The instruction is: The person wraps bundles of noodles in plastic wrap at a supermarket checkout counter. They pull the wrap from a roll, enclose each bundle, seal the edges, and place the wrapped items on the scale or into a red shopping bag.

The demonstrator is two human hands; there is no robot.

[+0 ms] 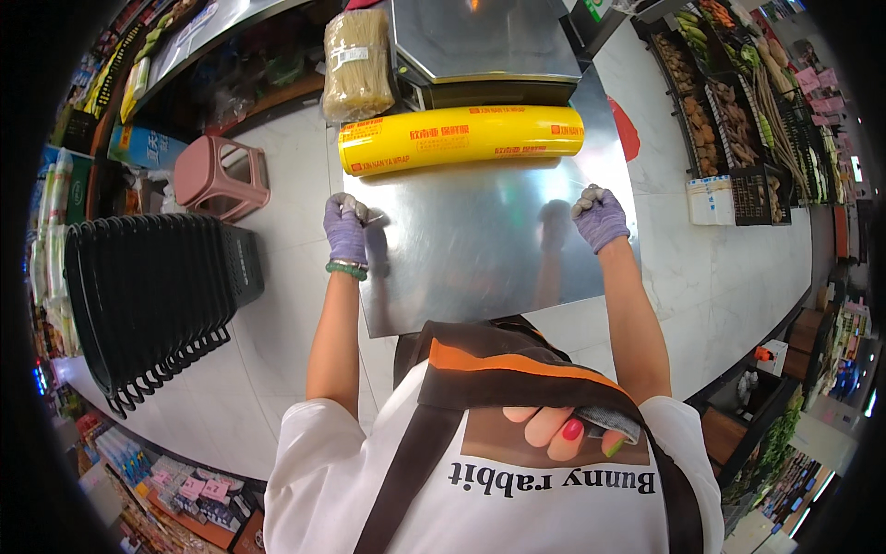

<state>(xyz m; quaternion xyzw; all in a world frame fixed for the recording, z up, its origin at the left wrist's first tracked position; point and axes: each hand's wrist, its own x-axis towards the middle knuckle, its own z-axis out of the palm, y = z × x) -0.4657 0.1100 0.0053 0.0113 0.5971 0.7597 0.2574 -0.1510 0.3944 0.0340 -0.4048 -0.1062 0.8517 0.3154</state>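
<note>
A large yellow roll of cling film (462, 140) lies crosswise at the far part of a shiny steel table (471, 242), against a steel-topped machine (484, 41). My left hand (345, 228), in a purple knit glove with pale coated fingers, is closed above the table's left edge, below the roll's left end. A thin wisp of clear film shows at its fingertips. My right hand (600, 218), gloved alike, is closed near the table's right edge, with a faint clear strand by its fingers. The film between the hands is too transparent to make out.
A wrapped bundle of dried noodles (358, 66) stands left of the machine. On the left floor are a pink plastic stool (218, 176) and a stack of black shopping baskets (156, 298). Vegetable crates (734, 118) and a white foam box (711, 201) stand at the right.
</note>
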